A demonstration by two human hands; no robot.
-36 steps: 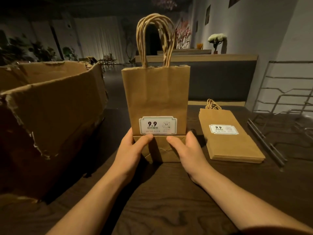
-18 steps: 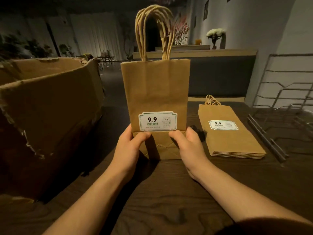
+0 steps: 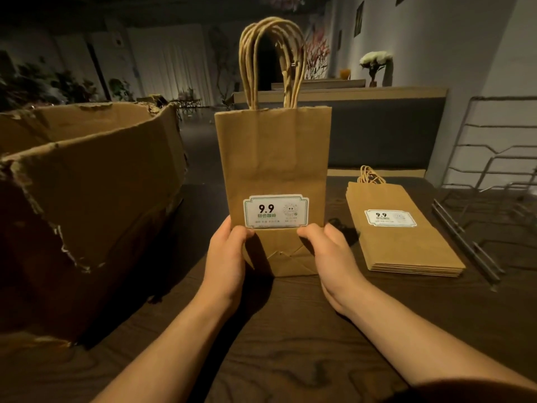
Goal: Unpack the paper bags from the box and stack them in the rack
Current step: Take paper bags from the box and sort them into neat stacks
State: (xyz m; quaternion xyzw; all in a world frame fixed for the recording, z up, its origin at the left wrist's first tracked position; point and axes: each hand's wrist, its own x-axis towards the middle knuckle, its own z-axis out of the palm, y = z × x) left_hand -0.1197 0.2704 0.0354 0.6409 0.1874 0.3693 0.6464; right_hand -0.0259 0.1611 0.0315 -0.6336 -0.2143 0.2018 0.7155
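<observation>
So both hands hold a bunch of flat paper bags point(image 3: 273, 167) standing up on the table point(image 3: 290, 344), handles point(image 3: 271, 62) at the top. Left hand point(image 3: 225, 257) grips the bunch's left edge near the bottom, thumb on the front just under the sticker point(image 3: 276, 211). Right hand point(image 3: 328, 254) grips the right edge the same way, thumb on the front too. Sticker says 9.9. Bottom of the bunch touches the table.

Big torn box point(image 3: 87, 205) sits on the left, open at the top; can't see inside it.

Stack of bags point(image 3: 404, 237) lies flat on the right, sticker up, handles pointing away. Wire rack point(image 3: 494, 175) is further right, near the wall, just beside the stack and not touching it.

Room is dim. White flowers point(image 3: 376, 58) stand on a ledge at the back.
</observation>
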